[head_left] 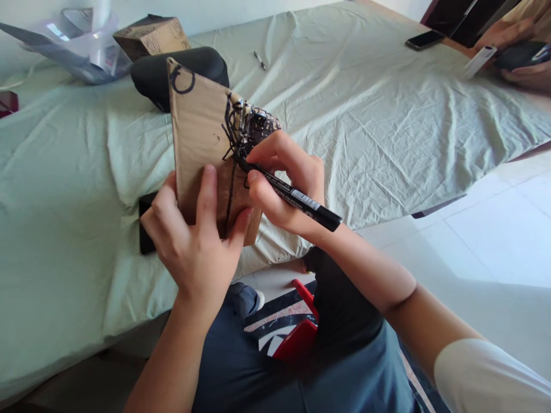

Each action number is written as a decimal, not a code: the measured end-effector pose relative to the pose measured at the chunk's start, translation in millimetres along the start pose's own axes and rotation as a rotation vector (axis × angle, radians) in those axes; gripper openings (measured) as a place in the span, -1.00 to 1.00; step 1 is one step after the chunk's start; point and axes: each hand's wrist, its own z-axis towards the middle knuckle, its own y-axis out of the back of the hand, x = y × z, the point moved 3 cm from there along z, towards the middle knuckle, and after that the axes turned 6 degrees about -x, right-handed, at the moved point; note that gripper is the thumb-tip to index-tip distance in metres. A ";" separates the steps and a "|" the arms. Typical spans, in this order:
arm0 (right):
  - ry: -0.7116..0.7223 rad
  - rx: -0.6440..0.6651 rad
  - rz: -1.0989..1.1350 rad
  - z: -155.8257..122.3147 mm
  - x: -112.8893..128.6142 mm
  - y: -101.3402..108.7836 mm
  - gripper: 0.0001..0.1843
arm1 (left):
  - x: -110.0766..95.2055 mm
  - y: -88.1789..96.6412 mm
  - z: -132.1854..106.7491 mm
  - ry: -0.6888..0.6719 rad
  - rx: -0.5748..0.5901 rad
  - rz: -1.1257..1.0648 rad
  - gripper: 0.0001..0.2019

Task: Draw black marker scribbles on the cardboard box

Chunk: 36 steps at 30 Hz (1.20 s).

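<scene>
My left hand (196, 235) grips the near side of a brown cardboard box (198, 120), its fingers spread over the face and one wrapped round the left edge. The box is tilted up on the cloth. In my right hand (288, 178) a black marker pen (297, 198) is pinched between thumb and fingers. Its tip end meets the cardboard beside a patch of black scribbled lines. Clear shiny tape and a densely blackened area show on the right part of the box. A black circle is drawn near its top left corner.
A pale green cloth (387, 115) covers the table. On it lie a pen (259, 60), a dark rounded object (181, 71), a second cardboard box (150, 35), a clear plastic bin (92, 63) and a phone (425, 39). Another person's hands (508, 37) are at the far right.
</scene>
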 end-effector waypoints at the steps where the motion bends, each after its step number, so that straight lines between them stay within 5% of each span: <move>1: -0.007 0.004 -0.011 0.2 -0.6 -0.2 -0.93 | -0.2 -0.9 -0.7 -0.003 0.010 0.000 -0.19; 9: -0.112 0.011 0.066 4.6 -2.6 0.6 -0.84 | -0.4 -10.9 -6.0 -0.099 -0.050 0.051 0.07; 16: -0.090 0.040 0.079 7.3 0.5 4.1 -0.92 | -1.3 -11.4 -9.5 -0.035 -0.033 0.077 0.14; 36: -0.265 0.073 0.270 9.4 -1.8 13.5 -0.82 | -6.3 -19.7 -17.3 -0.032 0.058 0.152 -0.13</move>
